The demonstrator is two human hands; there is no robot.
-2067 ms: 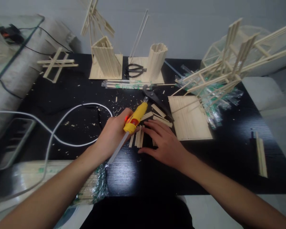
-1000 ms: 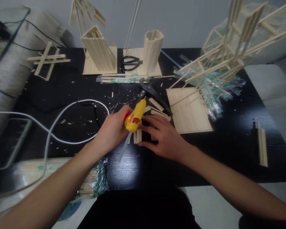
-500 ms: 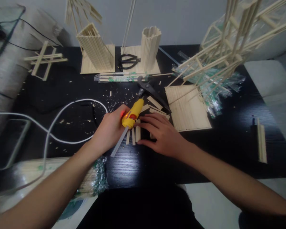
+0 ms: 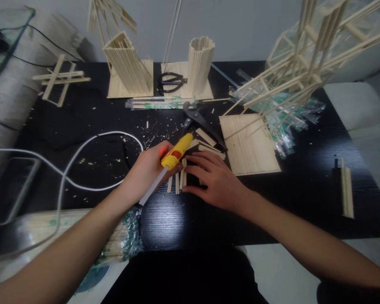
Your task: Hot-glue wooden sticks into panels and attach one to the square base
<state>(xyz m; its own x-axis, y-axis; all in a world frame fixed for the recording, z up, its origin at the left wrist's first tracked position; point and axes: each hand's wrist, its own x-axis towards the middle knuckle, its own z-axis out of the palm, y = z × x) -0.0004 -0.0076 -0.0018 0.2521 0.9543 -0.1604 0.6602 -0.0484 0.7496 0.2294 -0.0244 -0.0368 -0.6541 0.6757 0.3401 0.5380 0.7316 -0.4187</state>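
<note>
My left hand [image 4: 147, 171] is wrapped around a yellow hot glue gun [image 4: 178, 150]. A translucent glue stick [image 4: 153, 185] sticks out of its back end towards me, and a red light glows by my thumb. My right hand [image 4: 217, 179] rests low over the black table, fingers apart, thumb and fingertips at a row of short wooden sticks [image 4: 177, 183]. Some of those sticks are hidden under the fingers. Beyond the right fingertips lie more cut wooden pieces [image 4: 211, 148], next to dark-handled pliers [image 4: 200, 117].
Two stick towers [image 4: 126, 63] on square bases stand at the back, with black scissors [image 4: 172, 82] between them. At the right, a tall stick frame [image 4: 291, 71] rises near a flat stick panel [image 4: 251, 145]. A white cable [image 4: 98, 188] loops at left, above bagged sticks [image 4: 114, 236].
The glue gun has tilted slightly, its glue stick's rear end swinging left. Sticks by the right fingers have shifted a little. My right hand stays almost where it was.
</note>
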